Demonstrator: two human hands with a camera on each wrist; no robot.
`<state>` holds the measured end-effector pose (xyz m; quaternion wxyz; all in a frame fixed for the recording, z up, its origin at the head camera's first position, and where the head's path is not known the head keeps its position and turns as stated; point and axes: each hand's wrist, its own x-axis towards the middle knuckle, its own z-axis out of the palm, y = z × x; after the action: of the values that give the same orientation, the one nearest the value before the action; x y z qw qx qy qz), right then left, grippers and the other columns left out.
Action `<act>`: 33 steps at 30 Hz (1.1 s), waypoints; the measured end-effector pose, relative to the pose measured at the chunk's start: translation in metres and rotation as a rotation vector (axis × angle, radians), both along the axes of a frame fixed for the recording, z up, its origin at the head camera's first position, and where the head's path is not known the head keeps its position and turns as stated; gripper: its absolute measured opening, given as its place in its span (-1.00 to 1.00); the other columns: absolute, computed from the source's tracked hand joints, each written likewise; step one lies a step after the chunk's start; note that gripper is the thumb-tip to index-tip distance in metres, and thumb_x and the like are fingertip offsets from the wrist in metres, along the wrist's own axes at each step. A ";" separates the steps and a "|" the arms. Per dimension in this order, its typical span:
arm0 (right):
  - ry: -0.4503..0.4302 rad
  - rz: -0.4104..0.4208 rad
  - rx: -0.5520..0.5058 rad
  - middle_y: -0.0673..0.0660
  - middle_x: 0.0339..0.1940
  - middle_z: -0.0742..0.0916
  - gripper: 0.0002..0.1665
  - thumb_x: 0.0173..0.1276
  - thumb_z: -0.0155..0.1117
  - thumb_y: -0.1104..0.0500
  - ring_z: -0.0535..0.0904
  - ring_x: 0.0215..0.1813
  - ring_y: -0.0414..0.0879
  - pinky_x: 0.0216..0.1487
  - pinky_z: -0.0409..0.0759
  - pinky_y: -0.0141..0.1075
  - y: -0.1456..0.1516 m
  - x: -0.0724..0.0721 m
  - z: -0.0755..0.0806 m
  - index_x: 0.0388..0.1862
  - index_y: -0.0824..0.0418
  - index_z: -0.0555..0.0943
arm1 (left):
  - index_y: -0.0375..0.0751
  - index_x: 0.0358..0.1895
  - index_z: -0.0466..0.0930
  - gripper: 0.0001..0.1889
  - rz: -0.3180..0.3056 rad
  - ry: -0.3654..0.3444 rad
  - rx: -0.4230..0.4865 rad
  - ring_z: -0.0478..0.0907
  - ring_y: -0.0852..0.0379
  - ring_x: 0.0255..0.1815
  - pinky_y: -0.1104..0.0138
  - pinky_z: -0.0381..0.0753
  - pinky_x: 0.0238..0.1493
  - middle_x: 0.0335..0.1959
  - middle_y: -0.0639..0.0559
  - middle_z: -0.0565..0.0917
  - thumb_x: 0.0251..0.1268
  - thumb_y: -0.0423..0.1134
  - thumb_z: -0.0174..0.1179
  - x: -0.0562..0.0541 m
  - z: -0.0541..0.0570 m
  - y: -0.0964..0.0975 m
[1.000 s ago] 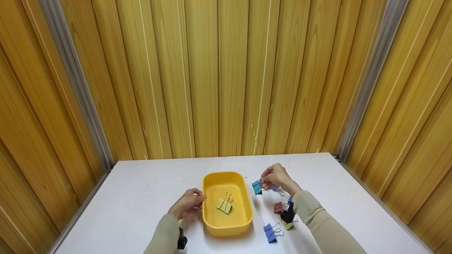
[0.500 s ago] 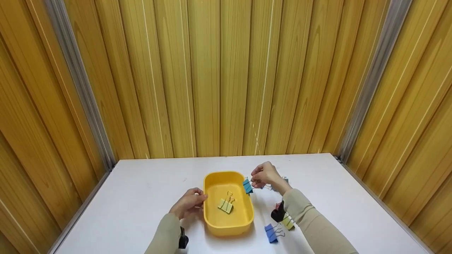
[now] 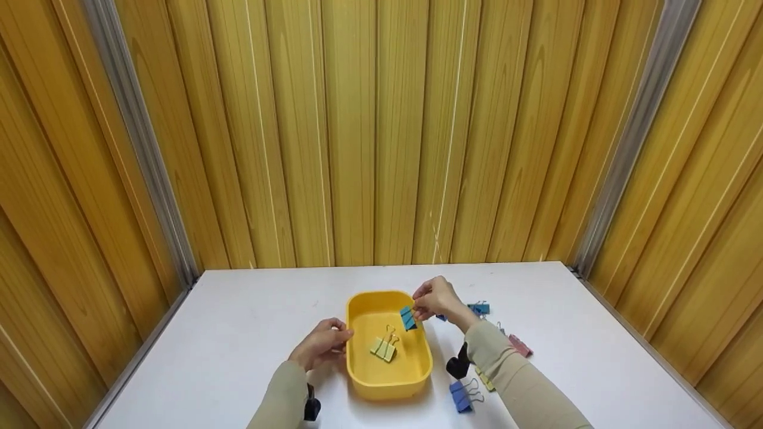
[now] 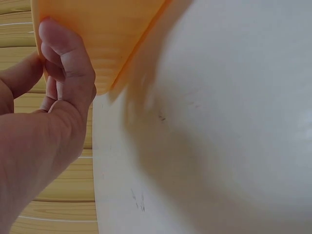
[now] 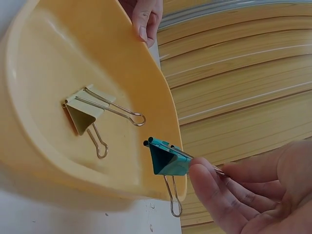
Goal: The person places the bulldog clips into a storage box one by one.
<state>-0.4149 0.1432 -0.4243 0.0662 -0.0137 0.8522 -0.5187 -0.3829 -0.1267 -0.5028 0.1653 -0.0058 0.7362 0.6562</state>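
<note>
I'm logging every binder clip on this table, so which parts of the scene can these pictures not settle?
- Clips by the right forearm, head view: the sleeve covers part of the group, so no sure count.
- Left hand on the yellow tray, left wrist view: tray inside cut off by the frame's top edge; table blurred.
- Teal clip pinched by the right hand, right wrist view: fingers hide one wire handle.
- Far clips, head view: too small for detail.
</note>
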 end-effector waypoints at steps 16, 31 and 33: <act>0.116 -0.015 0.072 0.28 -0.38 0.71 -0.80 0.24 0.19 0.43 0.68 -0.56 0.01 -0.42 0.70 -0.15 0.000 0.005 -0.001 -0.14 0.42 0.57 | -0.21 -0.21 0.32 -0.84 -0.038 0.022 0.037 0.51 0.17 -0.47 0.40 0.57 -0.44 -0.43 -0.01 0.56 0.36 -0.28 0.13 -0.001 -0.002 0.000; 0.294 -0.033 0.311 0.16 -0.44 0.73 -0.89 0.15 0.35 0.30 0.61 -0.44 -0.10 -0.38 0.61 -0.31 0.070 0.021 -0.004 -0.35 0.35 0.66 | -0.20 -0.22 0.31 -0.84 -0.035 0.021 0.043 0.51 0.16 -0.46 0.40 0.56 -0.44 -0.44 -0.01 0.54 0.37 -0.28 0.12 -0.001 -0.001 -0.006; 0.315 0.000 0.350 0.13 -0.43 0.73 -0.87 0.13 0.38 0.29 0.61 -0.38 -0.11 -0.31 0.60 -0.30 0.078 0.023 -0.010 -0.35 0.35 0.66 | -0.20 -0.22 0.31 -0.84 -0.033 0.021 0.035 0.50 0.16 -0.48 0.40 0.56 -0.45 -0.45 -0.01 0.55 0.37 -0.27 0.12 -0.001 -0.001 -0.007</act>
<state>-0.3924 0.2209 -0.4342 -0.0662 -0.0829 0.9291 -0.3544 -0.3841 -0.1333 -0.5037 0.1686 0.0162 0.7264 0.6661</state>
